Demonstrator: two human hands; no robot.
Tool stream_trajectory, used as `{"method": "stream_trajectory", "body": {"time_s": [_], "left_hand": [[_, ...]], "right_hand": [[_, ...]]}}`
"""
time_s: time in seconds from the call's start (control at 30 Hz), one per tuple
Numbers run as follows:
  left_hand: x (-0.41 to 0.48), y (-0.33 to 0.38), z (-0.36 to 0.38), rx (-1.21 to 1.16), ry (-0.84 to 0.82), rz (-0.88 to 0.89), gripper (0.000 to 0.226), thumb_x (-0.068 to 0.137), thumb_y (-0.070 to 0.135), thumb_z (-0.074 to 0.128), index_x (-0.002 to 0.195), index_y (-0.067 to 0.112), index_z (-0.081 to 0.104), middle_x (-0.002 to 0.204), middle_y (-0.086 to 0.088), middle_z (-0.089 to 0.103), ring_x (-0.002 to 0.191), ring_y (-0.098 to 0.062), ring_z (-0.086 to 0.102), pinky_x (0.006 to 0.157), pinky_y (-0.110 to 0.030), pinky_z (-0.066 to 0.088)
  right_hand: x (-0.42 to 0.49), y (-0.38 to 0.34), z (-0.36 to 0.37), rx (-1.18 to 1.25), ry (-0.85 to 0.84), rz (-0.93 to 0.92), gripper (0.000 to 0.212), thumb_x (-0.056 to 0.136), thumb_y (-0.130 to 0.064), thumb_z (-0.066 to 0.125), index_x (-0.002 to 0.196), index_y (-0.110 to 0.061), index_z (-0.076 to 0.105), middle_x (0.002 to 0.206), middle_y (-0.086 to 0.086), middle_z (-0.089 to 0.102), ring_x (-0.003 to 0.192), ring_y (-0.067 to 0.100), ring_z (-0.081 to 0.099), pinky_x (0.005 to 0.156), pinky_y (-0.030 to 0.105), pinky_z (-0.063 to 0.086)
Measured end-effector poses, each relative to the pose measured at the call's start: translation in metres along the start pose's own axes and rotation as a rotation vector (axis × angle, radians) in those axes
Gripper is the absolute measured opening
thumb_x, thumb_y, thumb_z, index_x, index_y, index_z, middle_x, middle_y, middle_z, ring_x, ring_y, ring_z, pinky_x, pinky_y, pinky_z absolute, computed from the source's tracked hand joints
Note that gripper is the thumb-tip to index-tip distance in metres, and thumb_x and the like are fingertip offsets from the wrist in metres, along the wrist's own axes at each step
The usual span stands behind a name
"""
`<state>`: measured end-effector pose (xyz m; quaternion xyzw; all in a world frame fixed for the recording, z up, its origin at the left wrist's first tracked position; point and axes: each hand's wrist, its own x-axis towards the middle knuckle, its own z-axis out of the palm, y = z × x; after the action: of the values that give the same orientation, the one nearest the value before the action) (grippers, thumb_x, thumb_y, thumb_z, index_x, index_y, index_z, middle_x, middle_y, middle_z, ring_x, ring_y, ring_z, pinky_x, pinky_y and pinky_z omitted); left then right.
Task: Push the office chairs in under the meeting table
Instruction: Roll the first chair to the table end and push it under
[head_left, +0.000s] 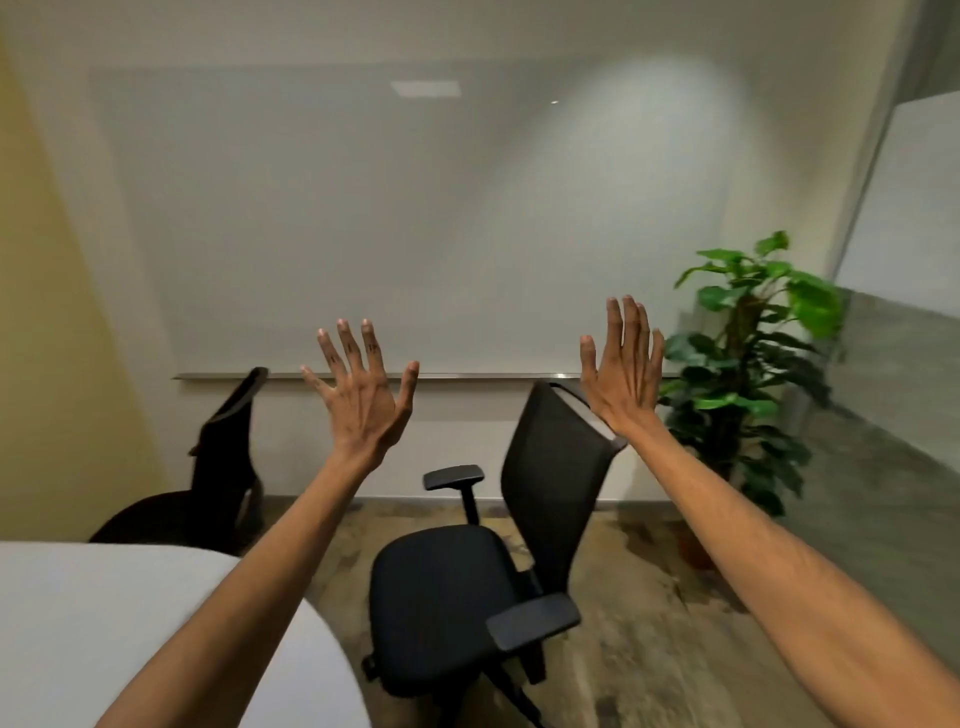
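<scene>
A black office chair (447, 587) with armrests stands out on the floor, off the rounded corner of the white meeting table (104, 634), its seat turned toward the table. A second black chair (218, 467) sits at the table's far side, its seat partly behind the tabletop. My left hand (363, 395) is raised in the air with fingers spread, holding nothing. My right hand (623, 374) is also raised and flat, in front of the top of the nearer chair's backrest; I cannot tell whether it touches it.
A large whiteboard (415, 234) with a tray rail covers the wall ahead. A potted green plant (743, 374) stands in the right corner beside a glass partition (893, 322). Patterned floor (649, 649) stretches right of the chair.
</scene>
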<state>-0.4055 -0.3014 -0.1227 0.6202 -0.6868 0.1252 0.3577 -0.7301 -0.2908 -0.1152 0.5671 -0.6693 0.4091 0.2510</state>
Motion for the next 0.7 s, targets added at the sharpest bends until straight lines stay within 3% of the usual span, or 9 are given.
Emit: {"method": "stream_trajectory", "body": {"time_s": [0.3,0.7], "left_hand": [[-0.013,0.153,0.059,-0.131,0.014,0.185,0.085,0.095,0.063,0.017,0.154,0.009,-0.009,0.164,-0.013,-0.01,0.151,-0.025,-0.012,0.121,-0.054,-0.002],[-0.035,0.314,0.134,-0.157,0.011,0.256,0.084,0.093,0.064,0.014,0.155,0.009,-0.003,0.165,-0.011,-0.003,0.151,-0.028,-0.008,0.122,-0.05,-0.001]], "right_hand": [[-0.011,0.148,-0.077,-0.122,0.07,0.111,0.062,0.1,-0.044,0.025,0.152,-0.015,0.01,0.161,0.01,0.012,0.147,0.023,0.006,0.119,0.047,0.005],[-0.016,0.317,-0.115,-0.172,0.045,0.155,0.062,0.099,-0.044,0.021,0.153,-0.016,0.007,0.161,0.009,0.007,0.148,0.02,-0.001,0.119,0.048,0.002]]}}
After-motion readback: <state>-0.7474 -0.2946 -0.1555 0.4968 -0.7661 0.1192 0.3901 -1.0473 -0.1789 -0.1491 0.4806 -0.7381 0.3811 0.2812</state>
